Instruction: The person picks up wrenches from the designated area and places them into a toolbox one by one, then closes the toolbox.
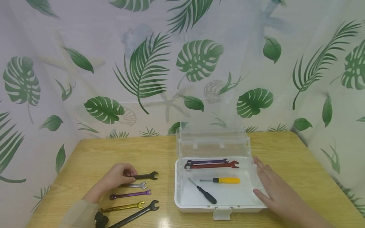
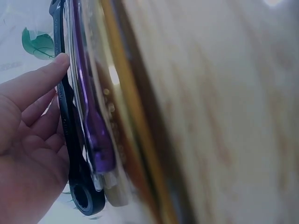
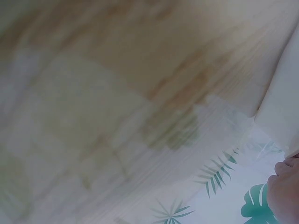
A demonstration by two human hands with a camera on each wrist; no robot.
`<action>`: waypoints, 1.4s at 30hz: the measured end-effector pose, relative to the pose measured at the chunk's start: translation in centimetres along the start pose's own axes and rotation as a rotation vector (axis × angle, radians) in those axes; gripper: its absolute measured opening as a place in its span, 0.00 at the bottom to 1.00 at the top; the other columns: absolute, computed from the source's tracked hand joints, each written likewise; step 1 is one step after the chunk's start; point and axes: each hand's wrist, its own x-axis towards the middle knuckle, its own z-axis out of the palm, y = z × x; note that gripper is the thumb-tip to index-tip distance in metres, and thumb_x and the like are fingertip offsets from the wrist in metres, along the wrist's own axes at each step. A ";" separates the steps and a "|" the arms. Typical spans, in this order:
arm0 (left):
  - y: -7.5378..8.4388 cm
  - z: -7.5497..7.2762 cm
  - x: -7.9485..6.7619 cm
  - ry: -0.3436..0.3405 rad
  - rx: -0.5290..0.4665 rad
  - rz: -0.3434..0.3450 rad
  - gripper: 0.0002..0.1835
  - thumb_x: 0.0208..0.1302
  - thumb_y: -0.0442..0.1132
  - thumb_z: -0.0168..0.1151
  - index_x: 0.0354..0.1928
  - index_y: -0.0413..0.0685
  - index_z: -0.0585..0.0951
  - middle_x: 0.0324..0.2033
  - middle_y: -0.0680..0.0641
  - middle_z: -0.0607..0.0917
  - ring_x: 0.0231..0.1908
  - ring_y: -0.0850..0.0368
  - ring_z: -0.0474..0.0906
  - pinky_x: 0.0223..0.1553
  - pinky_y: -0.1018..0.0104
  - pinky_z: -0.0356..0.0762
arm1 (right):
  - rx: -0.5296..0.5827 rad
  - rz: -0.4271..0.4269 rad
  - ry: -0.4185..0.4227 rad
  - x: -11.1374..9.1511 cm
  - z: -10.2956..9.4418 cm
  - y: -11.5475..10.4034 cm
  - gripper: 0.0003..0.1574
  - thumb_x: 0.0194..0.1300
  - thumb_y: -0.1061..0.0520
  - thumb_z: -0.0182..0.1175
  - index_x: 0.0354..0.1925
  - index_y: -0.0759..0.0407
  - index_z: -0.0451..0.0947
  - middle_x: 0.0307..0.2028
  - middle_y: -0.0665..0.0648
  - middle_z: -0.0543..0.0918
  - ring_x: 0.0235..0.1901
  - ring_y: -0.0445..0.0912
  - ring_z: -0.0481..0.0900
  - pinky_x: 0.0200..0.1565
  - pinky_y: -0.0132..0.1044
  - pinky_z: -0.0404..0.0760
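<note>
My left hand (image 1: 118, 175) pinches a black combination wrench (image 1: 146, 176) between thumb and fingers; the left wrist view shows its ring end (image 2: 85, 198) below the hand. Nearer to me lie a silver wrench (image 1: 137, 186), a purple wrench (image 1: 129, 194), a gold wrench (image 1: 124, 207) and a larger black wrench (image 1: 134, 218). My right hand (image 1: 275, 191) rests with extended fingers against the right side of a white toolbox (image 1: 199, 209). Inside the box are a purple wrench (image 1: 208, 161), a red wrench (image 1: 212, 165), a yellow-handled screwdriver (image 1: 230, 180) and a black-handled screwdriver (image 1: 207, 194).
The clear lid (image 1: 214, 142) stands raised at the box's back, and a latch (image 1: 221, 214) hangs at its front. Everything is on a wooden table (image 1: 148, 155). A leaf-patterned curtain (image 1: 159, 123) surrounds its back and sides.
</note>
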 end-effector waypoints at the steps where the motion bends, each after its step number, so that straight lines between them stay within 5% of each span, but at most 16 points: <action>1: 0.0 0.0 0.0 0.001 -0.001 0.007 0.05 0.63 0.30 0.74 0.40 0.39 0.88 0.32 0.50 0.86 0.32 0.64 0.75 0.33 0.72 0.76 | -0.006 -0.014 0.015 0.0 0.1 0.1 0.53 0.78 0.40 0.59 0.83 0.67 0.50 0.86 0.60 0.49 0.80 0.62 0.60 0.71 0.13 0.20; 5: 0.1 -0.1 -0.1 -0.002 0.016 0.009 0.05 0.64 0.30 0.73 0.42 0.38 0.88 0.34 0.49 0.87 0.33 0.64 0.75 0.34 0.72 0.77 | -0.022 -0.049 0.050 -0.1 0.2 0.2 0.52 0.77 0.42 0.60 0.82 0.68 0.52 0.86 0.61 0.50 0.81 0.58 0.58 0.73 0.15 0.21; 12: 0.7 -0.3 -0.2 0.045 0.076 0.017 0.04 0.64 0.30 0.73 0.40 0.40 0.89 0.35 0.48 0.91 0.36 0.62 0.83 0.39 0.69 0.81 | -0.054 -0.155 0.172 -0.1 0.8 0.7 0.52 0.74 0.46 0.64 0.81 0.70 0.55 0.85 0.61 0.52 0.83 0.29 0.30 0.78 0.19 0.26; 23: 0.8 0.3 0.2 0.097 0.048 -0.058 0.04 0.65 0.29 0.72 0.40 0.38 0.90 0.36 0.46 0.91 0.37 0.58 0.84 0.42 0.65 0.83 | -0.007 -0.029 0.028 -0.3 0.1 0.1 0.53 0.79 0.41 0.58 0.83 0.68 0.49 0.87 0.59 0.47 0.82 0.59 0.58 0.72 0.14 0.20; 27: 1.3 0.2 0.3 0.129 0.053 -0.090 0.05 0.64 0.27 0.71 0.41 0.37 0.90 0.38 0.43 0.92 0.39 0.54 0.86 0.44 0.61 0.85 | -0.023 -0.053 0.057 -0.2 0.2 0.2 0.52 0.78 0.42 0.60 0.83 0.68 0.50 0.86 0.60 0.48 0.84 0.55 0.54 0.73 0.15 0.21; 34: 3.4 -0.2 0.6 0.159 0.056 -0.153 0.05 0.65 0.29 0.72 0.41 0.39 0.91 0.39 0.43 0.93 0.40 0.52 0.87 0.44 0.57 0.87 | -0.053 -0.146 0.163 -0.1 0.7 0.6 0.51 0.75 0.46 0.63 0.81 0.71 0.55 0.86 0.61 0.50 0.83 0.30 0.29 0.78 0.19 0.26; 42: 6.4 -0.8 1.0 0.154 0.042 -0.167 0.06 0.68 0.29 0.70 0.43 0.39 0.91 0.41 0.42 0.92 0.42 0.50 0.87 0.48 0.52 0.88 | -0.048 -0.107 0.122 -0.2 0.6 0.5 0.51 0.76 0.45 0.62 0.81 0.70 0.54 0.86 0.62 0.51 0.86 0.47 0.43 0.76 0.18 0.23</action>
